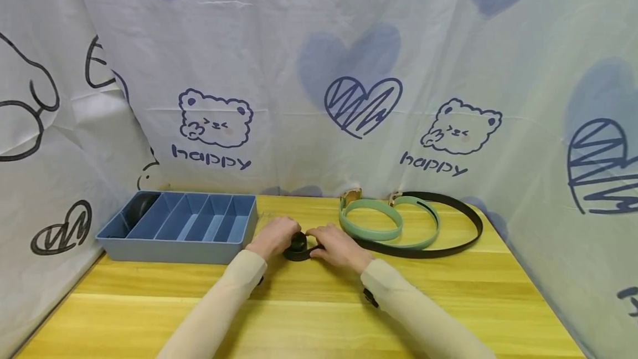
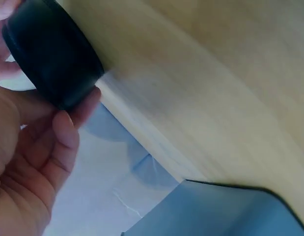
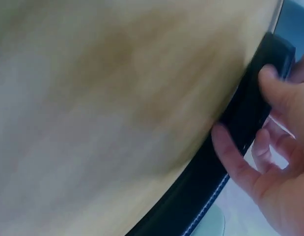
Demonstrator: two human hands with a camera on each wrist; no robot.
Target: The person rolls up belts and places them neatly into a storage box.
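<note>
A black belt (image 1: 298, 244) lies partly wound into a tight coil near the middle of the table. My left hand (image 1: 275, 235) pinches the coil; in the left wrist view, fingers of the left hand (image 2: 41, 152) hold the lower edge of the smooth black roll (image 2: 53, 54). Just right of the coil, my right hand (image 1: 340, 244) grips the belt's strap. The right wrist view has the right hand (image 3: 274, 147) with fingers on the face and behind the white-stitched strap (image 3: 191, 191). A black length (image 1: 438, 252) loops out past that hand; the hand hides where it joins.
Two light green belts, a near coil (image 1: 371, 234) and another loop (image 1: 433, 226), lie at the back right, with gold buckles (image 1: 351, 195). At back left stands a blue divided tray (image 1: 174, 251); a black curved item (image 1: 142, 206) sits in its leftmost compartment. A printed curtain (image 1: 279, 143) hangs behind.
</note>
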